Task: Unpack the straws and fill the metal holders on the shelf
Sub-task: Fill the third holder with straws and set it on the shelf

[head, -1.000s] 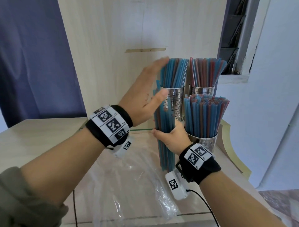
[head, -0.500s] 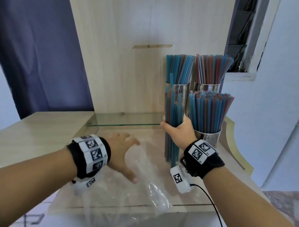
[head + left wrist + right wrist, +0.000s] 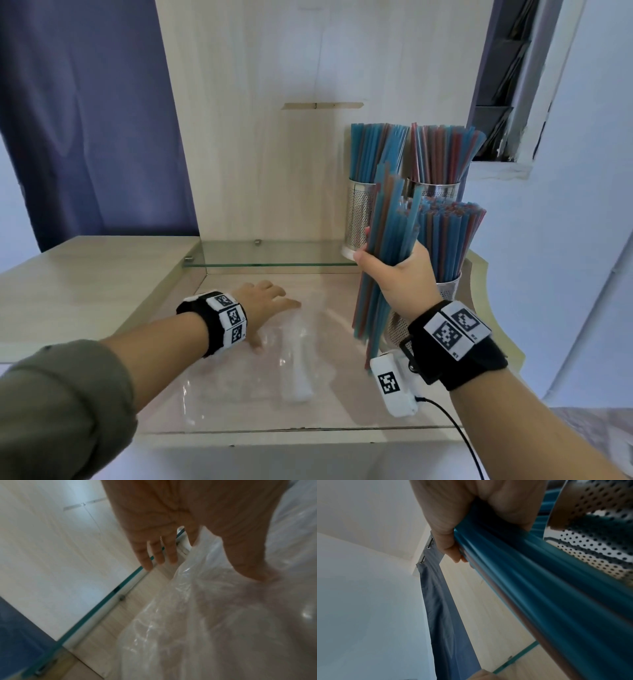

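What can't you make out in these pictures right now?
- Head view: most of the front metal holder, hidden behind the right hand and its straw bundle.
- Left wrist view: whether the plastic bag still holds straws; motion blur.
- Left hand: whether it grips the bag or just touches it.

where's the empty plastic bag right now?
Head view: the clear plastic bag lies flat on the lower wooden shelf, front centre, under the left hand and left of the held straw bundle.
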{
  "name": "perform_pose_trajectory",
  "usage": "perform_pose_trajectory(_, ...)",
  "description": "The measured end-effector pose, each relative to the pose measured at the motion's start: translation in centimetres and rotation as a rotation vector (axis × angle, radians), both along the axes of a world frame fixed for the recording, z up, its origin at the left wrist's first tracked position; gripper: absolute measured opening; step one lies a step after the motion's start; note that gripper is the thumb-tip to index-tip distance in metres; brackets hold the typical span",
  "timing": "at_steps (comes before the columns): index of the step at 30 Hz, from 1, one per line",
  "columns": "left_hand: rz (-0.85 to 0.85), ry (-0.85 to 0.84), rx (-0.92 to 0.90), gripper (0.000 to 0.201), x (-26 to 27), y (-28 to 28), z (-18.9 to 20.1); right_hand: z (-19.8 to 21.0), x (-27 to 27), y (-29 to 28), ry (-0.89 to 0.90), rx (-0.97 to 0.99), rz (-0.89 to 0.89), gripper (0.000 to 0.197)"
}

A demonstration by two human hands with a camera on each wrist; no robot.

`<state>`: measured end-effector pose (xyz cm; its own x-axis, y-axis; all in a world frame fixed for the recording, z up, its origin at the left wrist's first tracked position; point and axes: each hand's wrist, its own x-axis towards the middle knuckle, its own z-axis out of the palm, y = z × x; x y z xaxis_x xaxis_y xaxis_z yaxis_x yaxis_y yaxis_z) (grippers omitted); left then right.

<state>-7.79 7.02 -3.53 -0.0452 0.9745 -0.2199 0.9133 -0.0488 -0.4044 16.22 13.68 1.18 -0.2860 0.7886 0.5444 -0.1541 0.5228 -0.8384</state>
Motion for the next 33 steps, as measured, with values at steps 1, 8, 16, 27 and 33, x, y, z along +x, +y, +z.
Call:
perform_pose_trajectory(1, -0.014, 0.036, 0.039, 0.108, -0.1, 0.4, 0.1, 0.2, 0.2, -0.2, 0.006, 0.008, 0.005, 0.025)
perform_pose_trajectory(8, 0.05, -0.22, 0.216, 0.066, -1.3, -0.3, 2.8, 0.5, 1.3, -0.3, 0.009, 0.033, 0.026, 0.02)
perform_pose_trajectory(16, -0.351, -0.91, 0.826, 0.045, 7.2, -3.5, 14.8, -0.9, 1.0, -0.8, -0.128, 0.025, 0.054, 0.027)
perform_pose_trajectory(27, -0.655, -0.764, 0.811, 0.04, 14.1, 0.6, 13.1, -2.3, 1.5, -1.4, -0.074, 0.009, 0.023, 0.03)
perform_pose_trajectory(33, -0.675, -0.828, 0.849, 0.056, 15.8, 1.5, 11.1, -2.6, 2.2, -0.9, -0.026, 0.036, 0.046, 0.02)
